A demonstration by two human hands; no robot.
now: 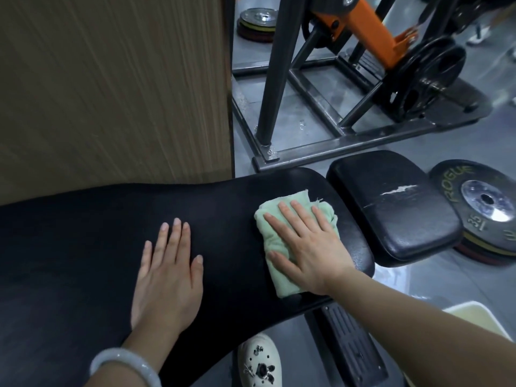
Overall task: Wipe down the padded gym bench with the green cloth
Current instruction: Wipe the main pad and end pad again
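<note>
- Green cloth [282, 247] is lying folded on the black bench pad [223, 219], near its right end, its long axis running from our near side toward the far edge.
- We are pressing our right hand [307, 247] flat on it, fingers straight.
- We are resting our left hand [167, 275] flat on the bare pad, holding nothing.

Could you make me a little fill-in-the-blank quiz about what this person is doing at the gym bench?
1. The right hand presses a cloth whose colour is ____.
2. The left hand lies flat on the long pad, and its wrist wears a ____.
3. The small seat pad has a ____ in its cover.
4. The weight plate beside it reads ____.

Missing words: green; bracelet; tear; ROGUE
</note>
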